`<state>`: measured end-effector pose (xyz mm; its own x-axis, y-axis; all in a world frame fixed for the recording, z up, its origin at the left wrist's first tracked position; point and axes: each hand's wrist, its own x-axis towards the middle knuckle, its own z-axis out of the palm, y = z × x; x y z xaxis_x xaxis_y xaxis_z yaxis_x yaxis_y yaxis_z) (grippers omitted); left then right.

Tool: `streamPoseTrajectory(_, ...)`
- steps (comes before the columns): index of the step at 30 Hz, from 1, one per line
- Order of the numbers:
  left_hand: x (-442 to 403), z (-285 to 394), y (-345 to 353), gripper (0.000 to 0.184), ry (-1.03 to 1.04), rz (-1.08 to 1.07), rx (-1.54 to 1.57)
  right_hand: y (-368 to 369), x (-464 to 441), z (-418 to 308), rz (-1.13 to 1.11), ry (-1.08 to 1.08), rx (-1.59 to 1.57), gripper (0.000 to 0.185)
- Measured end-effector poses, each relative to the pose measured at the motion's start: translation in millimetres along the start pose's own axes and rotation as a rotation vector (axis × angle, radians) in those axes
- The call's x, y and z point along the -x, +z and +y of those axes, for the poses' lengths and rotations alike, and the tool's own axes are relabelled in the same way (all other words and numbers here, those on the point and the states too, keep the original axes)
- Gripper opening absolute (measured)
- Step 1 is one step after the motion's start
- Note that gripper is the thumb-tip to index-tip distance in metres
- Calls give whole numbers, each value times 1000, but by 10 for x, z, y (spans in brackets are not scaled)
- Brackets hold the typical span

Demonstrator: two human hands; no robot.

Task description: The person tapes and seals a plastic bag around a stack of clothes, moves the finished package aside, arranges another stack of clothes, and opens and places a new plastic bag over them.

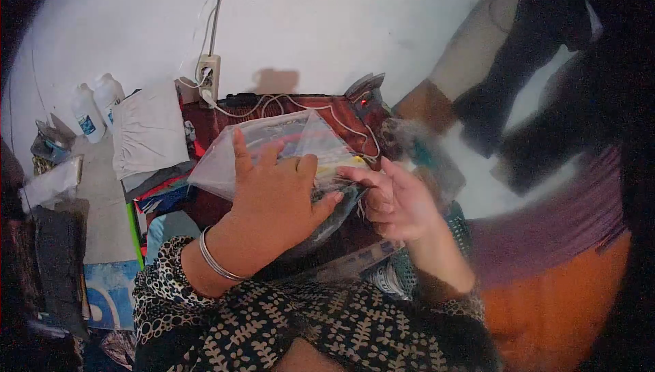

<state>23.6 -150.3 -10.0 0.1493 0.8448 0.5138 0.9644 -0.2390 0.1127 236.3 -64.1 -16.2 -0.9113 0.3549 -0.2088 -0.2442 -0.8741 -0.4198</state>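
A clear plastic bag with something colourful and partly yellow inside it lies in front of me. My left hand rests over the bag with its fingers spread, the thumb pointing right. On the bag's right side, my right hand has its index finger stretched onto the plastic and its other fingers curled at the bag's edge. What exactly the curled fingers pinch is partly hidden.
Folded pale cloth lies left on stacked fabrics, near two white bottles. A power strip with white cables hangs on the wall. Blurred dark clothing fills the upper right, with orange cloth below.
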Motion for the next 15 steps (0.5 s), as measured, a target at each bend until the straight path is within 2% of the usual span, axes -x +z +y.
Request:
streamPoseTrajectory(9,-29,104,-33,65,23,-66,-77,37,29,-57,63,22,48,63)
streamPoseTrajectory(11,-33,113,-31,66,24,-79,-95,97,50,-68,156,4,195,63)
streamPoseTrajectory(15,-17,126,-22,65,14,-102,-96,56,77,-100,146,10,147,63)
